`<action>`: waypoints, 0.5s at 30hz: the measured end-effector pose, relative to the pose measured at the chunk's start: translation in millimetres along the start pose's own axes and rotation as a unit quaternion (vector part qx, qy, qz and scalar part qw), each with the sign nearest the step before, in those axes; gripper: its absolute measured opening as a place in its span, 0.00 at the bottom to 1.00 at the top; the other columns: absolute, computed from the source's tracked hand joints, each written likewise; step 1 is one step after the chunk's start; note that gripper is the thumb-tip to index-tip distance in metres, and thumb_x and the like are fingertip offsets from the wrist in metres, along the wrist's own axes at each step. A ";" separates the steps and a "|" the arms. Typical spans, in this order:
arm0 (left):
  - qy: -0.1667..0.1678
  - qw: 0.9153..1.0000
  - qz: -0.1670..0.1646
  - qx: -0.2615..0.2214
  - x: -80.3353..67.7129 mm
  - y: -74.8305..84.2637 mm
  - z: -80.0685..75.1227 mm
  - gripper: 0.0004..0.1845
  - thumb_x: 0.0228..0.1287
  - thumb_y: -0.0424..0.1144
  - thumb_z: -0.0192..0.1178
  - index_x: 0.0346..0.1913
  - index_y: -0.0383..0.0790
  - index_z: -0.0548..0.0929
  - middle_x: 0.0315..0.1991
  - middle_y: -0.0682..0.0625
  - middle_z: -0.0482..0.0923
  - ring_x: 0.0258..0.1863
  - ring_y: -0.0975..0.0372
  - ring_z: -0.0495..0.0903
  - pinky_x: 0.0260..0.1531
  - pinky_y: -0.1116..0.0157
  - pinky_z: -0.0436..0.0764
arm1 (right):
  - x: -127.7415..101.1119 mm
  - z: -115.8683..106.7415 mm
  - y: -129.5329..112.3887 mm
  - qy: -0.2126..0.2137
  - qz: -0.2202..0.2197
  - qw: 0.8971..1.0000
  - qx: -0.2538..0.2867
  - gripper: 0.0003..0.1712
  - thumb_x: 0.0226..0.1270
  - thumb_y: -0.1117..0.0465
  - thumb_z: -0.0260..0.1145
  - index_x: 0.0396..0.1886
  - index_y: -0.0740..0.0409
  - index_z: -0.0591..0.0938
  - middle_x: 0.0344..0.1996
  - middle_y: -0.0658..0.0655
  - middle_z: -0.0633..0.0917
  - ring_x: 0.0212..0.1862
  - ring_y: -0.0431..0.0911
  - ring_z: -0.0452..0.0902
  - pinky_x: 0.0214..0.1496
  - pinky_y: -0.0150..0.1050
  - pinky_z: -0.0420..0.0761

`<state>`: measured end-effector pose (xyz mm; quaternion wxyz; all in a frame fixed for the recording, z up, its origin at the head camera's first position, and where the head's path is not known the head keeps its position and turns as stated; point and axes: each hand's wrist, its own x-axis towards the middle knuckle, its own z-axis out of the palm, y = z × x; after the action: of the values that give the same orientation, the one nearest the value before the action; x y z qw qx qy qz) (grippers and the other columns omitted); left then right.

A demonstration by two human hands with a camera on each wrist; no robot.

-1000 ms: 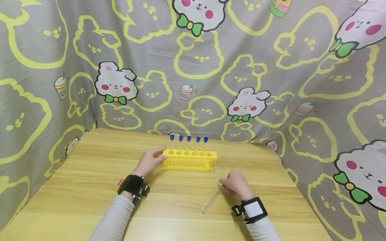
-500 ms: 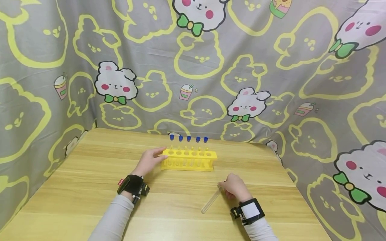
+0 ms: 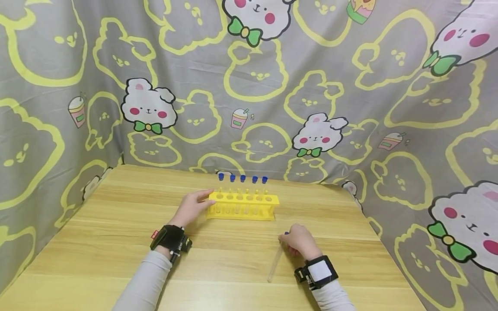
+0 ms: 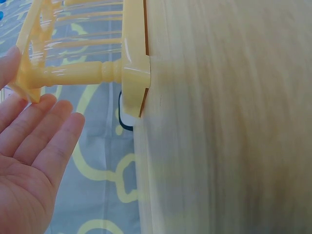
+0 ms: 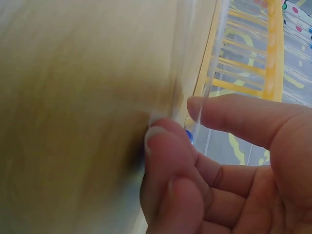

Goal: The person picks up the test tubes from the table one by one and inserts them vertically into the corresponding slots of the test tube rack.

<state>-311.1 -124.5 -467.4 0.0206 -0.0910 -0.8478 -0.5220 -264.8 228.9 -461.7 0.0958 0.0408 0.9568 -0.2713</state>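
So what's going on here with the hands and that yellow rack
A person sits at a wooden table. Their left hand rests with straight fingers against the left end of a yellow test tube rack, which holds five blue-capped tubes in its back row. Their right hand pinches the capped end of a loose clear test tube, whose other end points back toward the person, low over the table.

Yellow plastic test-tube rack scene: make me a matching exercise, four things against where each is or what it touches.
Things:
1. yellow plastic test-tube rack
2. clear test tube with blue cap
3. left hand
4. right hand

Places:
A. pinches the tube's capped end
B. touches the rack's left end
C. stands mid-table, holding blue-capped tubes
D. near the table's front, held at one end

Pairs: 1-C, 2-D, 3-B, 4-A
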 end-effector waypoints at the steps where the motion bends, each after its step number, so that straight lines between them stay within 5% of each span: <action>1: 0.001 1.000 0.000 0.001 0.0 0.3 -0.1 0.31 0.65 0.49 0.63 0.68 0.41 0.72 0.68 0.45 0.71 0.65 0.48 0.74 0.67 0.49 0.72 | 0.2 0.2 0.4 -0.002 0.002 1.000 0.008 0.21 0.59 0.56 0.69 0.11 0.59 0.78 0.08 0.52 0.78 0.11 0.42 0.72 0.12 0.29 0.72; 15: 0.004 1.000 -0.001 0.005 -0.8 0.0 0.1 0.30 0.65 0.49 0.63 0.67 0.43 0.73 0.67 0.44 0.72 0.64 0.48 0.74 0.66 0.49 0.73 | 1.6 -2.4 0.1 -0.022 0.008 0.999 0.042 0.18 0.59 0.57 0.68 0.13 0.61 0.81 0.08 0.53 0.79 0.11 0.42 0.73 0.13 0.30 0.73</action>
<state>-310.2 -124.5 -467.6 0.0238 -0.0883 -0.8506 -0.5178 -266.8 230.4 -460.1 0.1174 0.0460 0.9420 -0.3111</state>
